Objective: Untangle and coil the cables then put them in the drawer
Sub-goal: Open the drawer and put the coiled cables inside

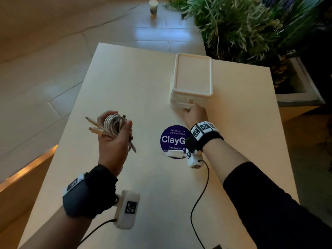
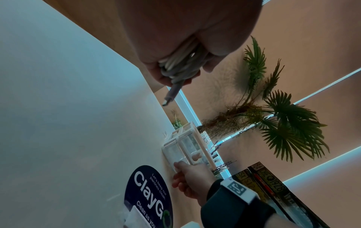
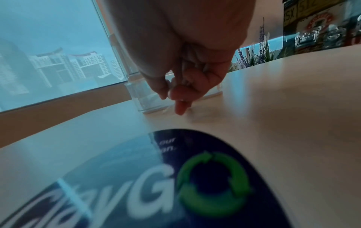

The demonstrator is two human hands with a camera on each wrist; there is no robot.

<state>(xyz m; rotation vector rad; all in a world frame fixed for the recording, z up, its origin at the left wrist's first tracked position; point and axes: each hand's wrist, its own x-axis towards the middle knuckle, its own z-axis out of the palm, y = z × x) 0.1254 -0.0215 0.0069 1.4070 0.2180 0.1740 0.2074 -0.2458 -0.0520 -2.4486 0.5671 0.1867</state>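
My left hand (image 1: pixel 115 139) is raised above the left side of the table (image 1: pixel 134 78) and grips a bundle of coiled white cables (image 1: pixel 113 124). Their plug ends stick out to the left and below the fist. In the left wrist view the coils (image 2: pixel 179 64) sit between palm and fingers, with one connector (image 2: pixel 171 95) hanging free. A small white drawer unit (image 1: pixel 193 76) stands at the back right. My right hand (image 1: pixel 193 114) is at the front of its bottom drawer (image 1: pixel 179 105), fingertips (image 3: pixel 175 92) pinching the handle low by the tabletop.
A round dark blue ClayGo sticker (image 1: pixel 173 139) lies on the table just in front of the drawer unit, with a small white block (image 1: pixel 175 153) on its near edge. Potted plants (image 1: pixel 251 24) crowd the back right corner. A paper cup (image 1: pixel 153 7) stands far behind.
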